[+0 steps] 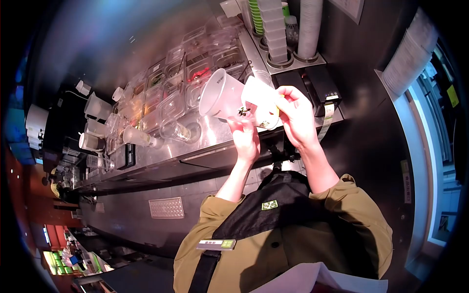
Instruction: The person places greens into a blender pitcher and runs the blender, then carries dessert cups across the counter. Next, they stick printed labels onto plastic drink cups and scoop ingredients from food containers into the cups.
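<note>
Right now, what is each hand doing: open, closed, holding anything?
Left hand: closed on the plastic cup, gripping it from below.
Right hand: fingers pressed on the white label at the cup's side; whether it grips cannot be told.

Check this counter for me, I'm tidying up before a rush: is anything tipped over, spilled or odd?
One clear cup lies on its side on the steel counter, beside the ingredient tubs. No spill shows. The white cup is tilted only because the left hand and right hand hold it.
</note>
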The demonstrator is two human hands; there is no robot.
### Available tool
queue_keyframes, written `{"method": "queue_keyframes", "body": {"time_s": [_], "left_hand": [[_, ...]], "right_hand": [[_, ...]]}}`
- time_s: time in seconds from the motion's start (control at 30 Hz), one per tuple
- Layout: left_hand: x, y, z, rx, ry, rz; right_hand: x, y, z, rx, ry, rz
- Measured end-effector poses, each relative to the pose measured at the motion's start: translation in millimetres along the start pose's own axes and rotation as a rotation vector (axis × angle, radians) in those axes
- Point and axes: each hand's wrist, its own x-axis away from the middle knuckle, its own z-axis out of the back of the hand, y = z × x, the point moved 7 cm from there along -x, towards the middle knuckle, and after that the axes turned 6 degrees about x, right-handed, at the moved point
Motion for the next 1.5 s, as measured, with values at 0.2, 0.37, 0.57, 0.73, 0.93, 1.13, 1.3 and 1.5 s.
{"method": "queue_keyframes", "body": {"time_s": [0.2,0.37,0.57,0.73,0.93,1.13,1.3,1.5], "left_hand": [[4,4,2,0.010,-0.041,0.013],[5,2,5,0.061,-0.019,0.040],[6,-5,8,0.001,-0.069,0.067],[23,-27,-8,0.228,-0.217,0.283],[50,-82,8,0.023,-0.076,0.631],[1,-84,55,-0.654,0.003,0.189],[-13,-107,126,-0.873,0.077,0.159],[-26,-119,131,-0.937,0.144,0.099]], "right_hand": [[4,-6,-11,0.347,0.053,0.192],[12,-10,-12,0.777,0.123,0.308],[28,-46,-18,0.977,0.291,0.740],[34,-13,-13,1.033,0.019,0.703],[74,12,50,1.306,0.024,0.477],[95,93,194,1.373,0.049,0.211],[32,59,342,1.123,0.763,0.085],[21,95,415,1.042,0.489,-0.190]]}}
